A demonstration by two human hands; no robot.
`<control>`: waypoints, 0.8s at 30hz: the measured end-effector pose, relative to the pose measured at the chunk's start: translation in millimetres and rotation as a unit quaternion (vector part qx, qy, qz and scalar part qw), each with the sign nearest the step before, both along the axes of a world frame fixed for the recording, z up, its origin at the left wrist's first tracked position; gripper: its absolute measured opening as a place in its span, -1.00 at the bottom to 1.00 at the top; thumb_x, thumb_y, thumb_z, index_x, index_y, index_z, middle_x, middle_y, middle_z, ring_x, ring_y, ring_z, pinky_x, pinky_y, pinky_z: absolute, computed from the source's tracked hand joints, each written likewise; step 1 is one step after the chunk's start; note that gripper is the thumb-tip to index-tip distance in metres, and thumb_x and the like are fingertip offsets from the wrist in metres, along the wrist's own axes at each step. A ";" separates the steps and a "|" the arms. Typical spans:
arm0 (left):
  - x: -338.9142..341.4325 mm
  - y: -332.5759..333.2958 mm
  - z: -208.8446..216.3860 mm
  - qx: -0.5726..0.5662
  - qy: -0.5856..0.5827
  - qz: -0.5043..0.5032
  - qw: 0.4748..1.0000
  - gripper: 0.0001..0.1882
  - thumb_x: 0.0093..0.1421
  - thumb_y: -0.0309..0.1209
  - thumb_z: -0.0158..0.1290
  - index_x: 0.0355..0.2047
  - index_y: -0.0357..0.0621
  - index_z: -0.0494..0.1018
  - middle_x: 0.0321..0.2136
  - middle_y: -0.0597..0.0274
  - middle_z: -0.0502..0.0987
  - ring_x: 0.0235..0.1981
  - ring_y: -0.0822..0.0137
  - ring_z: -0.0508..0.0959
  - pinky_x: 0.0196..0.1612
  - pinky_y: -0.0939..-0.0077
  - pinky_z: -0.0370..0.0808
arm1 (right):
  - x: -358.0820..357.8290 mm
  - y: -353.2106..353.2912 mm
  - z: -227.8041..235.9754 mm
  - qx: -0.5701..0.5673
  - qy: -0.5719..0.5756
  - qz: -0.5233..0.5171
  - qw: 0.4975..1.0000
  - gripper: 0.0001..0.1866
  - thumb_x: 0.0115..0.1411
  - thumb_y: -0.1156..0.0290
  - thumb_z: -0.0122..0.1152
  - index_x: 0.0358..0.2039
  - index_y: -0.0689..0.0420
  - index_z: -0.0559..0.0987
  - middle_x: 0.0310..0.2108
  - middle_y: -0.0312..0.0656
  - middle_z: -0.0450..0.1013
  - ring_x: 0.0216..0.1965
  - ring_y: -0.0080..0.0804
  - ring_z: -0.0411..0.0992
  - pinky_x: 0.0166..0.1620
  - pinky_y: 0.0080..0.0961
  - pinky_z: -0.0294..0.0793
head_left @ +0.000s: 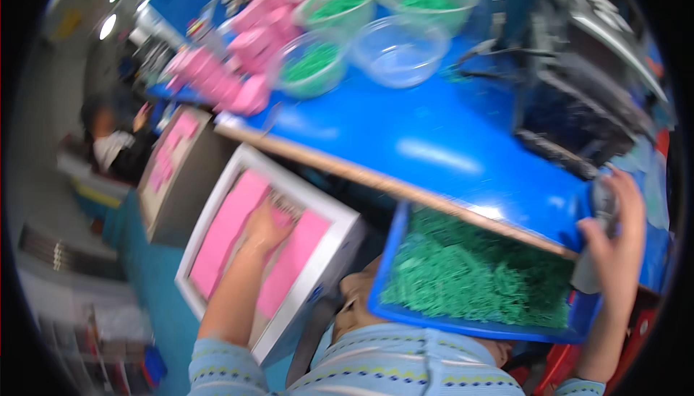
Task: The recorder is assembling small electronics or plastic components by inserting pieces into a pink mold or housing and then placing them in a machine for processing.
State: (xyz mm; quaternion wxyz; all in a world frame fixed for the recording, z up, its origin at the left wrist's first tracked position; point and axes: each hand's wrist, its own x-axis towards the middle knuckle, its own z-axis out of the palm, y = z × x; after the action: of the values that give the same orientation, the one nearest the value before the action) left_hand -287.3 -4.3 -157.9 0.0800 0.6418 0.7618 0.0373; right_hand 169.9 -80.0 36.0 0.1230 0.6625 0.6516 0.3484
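My left hand reaches into a white-rimmed box, its fingers curled down between two rows of pink pieces. Greyish-brown bits show beside the fingertips, but what the fingers hold is hidden. At the far right, my right hand has its thumb and fingers around a grey, rounded object, blurred, at the table's edge. Just left of that hand, a blue bin full of small green pieces stands against my lap.
The blue table carries clear tubs, several with green pieces, and stacked pink parts. A dark machine stands at right. Another pink-filled box stands left; beyond it sits a person.
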 end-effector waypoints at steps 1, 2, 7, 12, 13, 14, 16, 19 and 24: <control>0.5 -0.8 -5.2 0.046 -0.010 -0.045 0.998 -0.11 -0.23 -0.18 0.25 0.12 -0.19 0.12 -0.08 -0.09 0.37 -0.06 -0.01 0.39 0.01 0.30 0.33 | 54.0 -28.2 -27.1 0.074 0.400 0.034 0.913 -0.45 -0.21 0.62 0.21 -0.09 0.18 0.41 0.07 -0.01 0.20 0.05 -0.14 0.25 0.11 -0.34 0.14; 8.3 2.6 -9.2 0.039 -0.032 -0.028 0.998 -0.10 -0.26 -0.27 0.26 0.12 -0.20 0.12 -0.08 -0.09 0.38 -0.06 0.00 0.40 0.02 0.30 0.32 | 51.2 -37.0 -25.5 0.099 0.396 0.017 0.913 -0.46 -0.22 0.65 0.20 -0.11 0.17 0.43 0.05 0.03 0.21 0.02 -0.06 0.27 0.10 -0.35 0.17; -0.3 -19.8 1.3 0.198 -0.425 0.105 0.877 -0.44 -0.08 -0.49 0.09 -0.01 -0.18 0.23 -0.07 -0.02 0.29 -0.19 0.20 0.36 -0.17 0.44 0.39 | 86.0 -57.6 -48.2 0.170 0.477 0.016 0.862 -0.54 -0.13 0.71 0.10 -0.14 0.13 0.46 -0.08 0.03 0.30 -0.08 -0.04 0.32 -0.06 -0.37 0.32; 63.5 -47.4 79.9 -0.100 -0.876 0.034 0.471 -0.64 0.05 -0.53 -0.03 -0.11 -0.15 0.24 -0.18 0.08 0.37 -0.36 0.41 0.40 -0.37 0.58 0.43 | 119.7 -68.9 -43.9 0.235 0.344 -0.049 0.908 -0.61 -0.13 0.65 0.13 -0.20 0.18 0.47 -0.10 0.02 0.31 -0.12 -0.04 0.33 -0.05 -0.30 0.30; 94.2 -48.9 89.6 -0.121 -0.888 0.029 0.443 -0.62 0.01 -0.53 0.03 -0.14 -0.16 0.23 -0.24 0.11 0.40 -0.40 0.42 0.41 -0.37 0.56 0.44 | 113.7 -67.9 -40.4 0.236 0.337 -0.047 0.910 -0.61 -0.13 0.65 0.13 -0.20 0.18 0.47 -0.10 0.02 0.31 -0.12 -0.04 0.33 -0.05 -0.30 0.30; 123.6 -50.2 99.8 -0.140 -0.898 0.023 0.416 -0.59 -0.03 -0.54 0.09 -0.16 -0.16 0.22 -0.30 0.14 0.42 -0.44 0.42 0.43 -0.38 0.55 0.46 | 101.7 -68.3 -35.4 0.266 0.337 0.016 0.903 -0.67 -0.13 0.61 0.16 -0.26 0.20 0.47 -0.12 0.02 0.32 -0.13 -0.05 0.33 -0.06 -0.27 0.30; 172.8 -54.0 124.3 -0.119 -0.763 -0.021 0.634 -0.47 -0.16 -0.59 0.10 -0.12 -0.21 0.21 -0.30 0.14 0.40 -0.41 0.39 0.44 -0.58 0.65 0.37 | 78.3 -65.8 -44.6 0.254 0.449 0.128 0.847 -0.81 -0.16 0.53 0.22 -0.45 0.20 0.47 -0.19 0.04 0.36 -0.16 -0.09 0.35 -0.10 -0.27 0.32; 220.4 -57.1 136.7 -0.032 -0.568 -0.283 0.772 -0.41 -0.24 -0.58 0.28 -0.17 -0.18 0.24 -0.32 0.18 0.39 -0.27 0.32 0.42 -0.21 0.45 0.41 | 33.4 -58.2 -44.3 -0.071 0.724 0.241 0.643 -0.60 -0.17 0.19 0.40 -0.46 0.16 0.43 -0.08 0.02 0.35 -0.08 -0.16 0.36 -0.06 -0.35 0.34; 290.0 -67.1 151.1 0.245 -0.305 -0.543 0.743 -0.46 -0.29 -0.43 0.25 -0.20 -0.10 0.38 -0.22 0.10 0.35 -0.17 0.11 0.36 -0.10 0.27 0.30 | -22.6 -56.4 -73.5 -0.089 0.894 0.234 0.370 -0.36 -0.18 0.07 0.41 -0.28 0.18 0.24 -0.02 0.08 0.23 -0.02 -0.13 0.29 0.03 -0.34 0.28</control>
State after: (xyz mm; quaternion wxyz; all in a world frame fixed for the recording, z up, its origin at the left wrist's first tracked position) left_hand 2.7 -71.4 -6.8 0.1547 0.8988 0.1834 0.3668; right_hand 147.2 -136.5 -37.5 -0.5600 0.3933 0.5376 -0.4927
